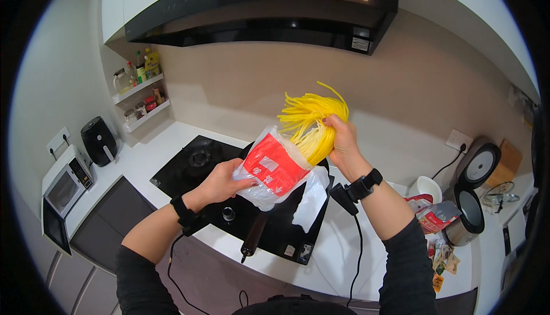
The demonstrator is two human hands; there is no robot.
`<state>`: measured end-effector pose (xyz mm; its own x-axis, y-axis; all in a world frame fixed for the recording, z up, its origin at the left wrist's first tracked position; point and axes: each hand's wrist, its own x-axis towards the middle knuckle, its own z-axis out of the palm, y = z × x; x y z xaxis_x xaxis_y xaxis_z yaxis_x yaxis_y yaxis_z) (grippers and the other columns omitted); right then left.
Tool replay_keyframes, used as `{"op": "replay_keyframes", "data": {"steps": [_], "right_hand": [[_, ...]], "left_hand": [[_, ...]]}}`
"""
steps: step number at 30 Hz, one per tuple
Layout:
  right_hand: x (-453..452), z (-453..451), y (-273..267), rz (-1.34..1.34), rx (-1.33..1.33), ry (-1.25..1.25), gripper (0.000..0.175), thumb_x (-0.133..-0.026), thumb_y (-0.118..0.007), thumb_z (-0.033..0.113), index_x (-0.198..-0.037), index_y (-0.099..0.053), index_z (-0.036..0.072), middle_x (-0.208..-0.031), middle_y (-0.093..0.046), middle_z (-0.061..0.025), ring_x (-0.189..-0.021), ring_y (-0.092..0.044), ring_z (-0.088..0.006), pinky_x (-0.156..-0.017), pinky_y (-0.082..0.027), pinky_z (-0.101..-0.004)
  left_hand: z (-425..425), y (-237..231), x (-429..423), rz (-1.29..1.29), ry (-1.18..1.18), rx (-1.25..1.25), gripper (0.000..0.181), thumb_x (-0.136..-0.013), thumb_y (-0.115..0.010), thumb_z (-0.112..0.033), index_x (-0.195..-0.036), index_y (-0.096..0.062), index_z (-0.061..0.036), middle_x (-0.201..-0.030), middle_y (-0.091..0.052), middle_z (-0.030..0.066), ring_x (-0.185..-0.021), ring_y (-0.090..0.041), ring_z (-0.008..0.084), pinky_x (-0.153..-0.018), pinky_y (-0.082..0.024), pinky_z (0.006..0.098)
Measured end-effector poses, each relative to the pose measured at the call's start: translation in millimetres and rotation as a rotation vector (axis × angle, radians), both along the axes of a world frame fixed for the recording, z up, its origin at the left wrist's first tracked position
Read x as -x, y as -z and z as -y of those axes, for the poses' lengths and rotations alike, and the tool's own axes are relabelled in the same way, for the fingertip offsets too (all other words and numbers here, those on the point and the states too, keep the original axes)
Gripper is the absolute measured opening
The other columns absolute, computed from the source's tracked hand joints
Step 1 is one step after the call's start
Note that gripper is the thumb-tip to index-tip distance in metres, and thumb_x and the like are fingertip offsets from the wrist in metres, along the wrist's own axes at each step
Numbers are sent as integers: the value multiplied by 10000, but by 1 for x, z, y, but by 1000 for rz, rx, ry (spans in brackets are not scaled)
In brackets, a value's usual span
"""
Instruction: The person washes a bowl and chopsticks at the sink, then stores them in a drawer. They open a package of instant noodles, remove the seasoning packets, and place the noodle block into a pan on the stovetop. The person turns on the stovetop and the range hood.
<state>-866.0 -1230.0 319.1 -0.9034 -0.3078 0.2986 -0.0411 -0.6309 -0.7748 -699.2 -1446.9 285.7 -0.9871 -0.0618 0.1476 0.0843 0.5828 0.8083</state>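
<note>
Above the black glass cooktop (215,205), my left hand (221,179) grips the lower left side of a red and clear plastic noodle bag (273,169), which bears writing. A thick bundle of yellow noodles (316,109) sticks out of its torn upper end. My right hand (341,139) clasps that bundle just outside the opening. A torn white flap (311,199) hangs from the bag's right side. Below the bag is a dark pan, mostly hidden, with its handle (254,235) pointing towards me.
A range hood (258,14) overhangs the cooktop. At right stand an open rice cooker (468,216), a white bowl (427,188), a red food packet (436,216) and small sachets (442,259). A black air fryer (99,141) and microwave (66,188) are at left. Cables (359,255) trail from both wrists.
</note>
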Motion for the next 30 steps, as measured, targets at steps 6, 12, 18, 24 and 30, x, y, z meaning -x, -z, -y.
{"op": "replay_keyframes", "data": {"steps": [6, 12, 18, 24, 30], "right_hand": [[28, 25, -1, 78, -3, 68, 183, -723, -546, 30, -897, -543, -29, -873, -565, -95, -811, -576, -216, -750, -493, -337], [50, 37, -4, 94, 30, 124, 240, -697, -572, 7, -925, -535, -59, -886, -584, -121, -798, -597, -236, -732, -505, -356], [74, 33, -1, 97, 65, 169, 232, -695, -566, 5, -917, -525, -49, -872, -573, -117, -771, -593, -238, -711, -510, -362], [94, 29, 5, 114, 47, 190, 219, -691, -564, 12, -902, -527, -34, -861, -564, -102, -771, -583, -229, -703, -503, -352], [105, 27, 20, 76, -6, 181, 210, -693, -570, 6, -895, -542, -42, -848, -574, -97, -761, -585, -217, -683, -494, -334]], "left_hand": [[26, 25, 23, -15, 2, -62, 372, -785, -712, -246, -983, -559, 29, -761, -619, 60, -558, -553, 89, -471, -457, 224], [38, 46, 31, -29, -91, -45, 376, -774, -720, -249, -988, -562, 16, -728, -615, 72, -529, -553, 100, -467, -461, 239], [39, 66, 30, -45, -180, 40, 403, -757, -732, -247, -1006, -541, 6, -748, -633, 141, -538, -603, 174, -493, -488, 286], [46, 77, 28, -249, -256, 205, 367, -760, -720, -207, -1009, -532, -12, -834, -628, 184, -741, -618, 337, -645, -496, 353], [49, 86, 20, -505, -319, 251, 321, -762, -704, -138, -1006, -529, -22, -858, -618, 163, -787, -613, 335, -662, -489, 356]]}}
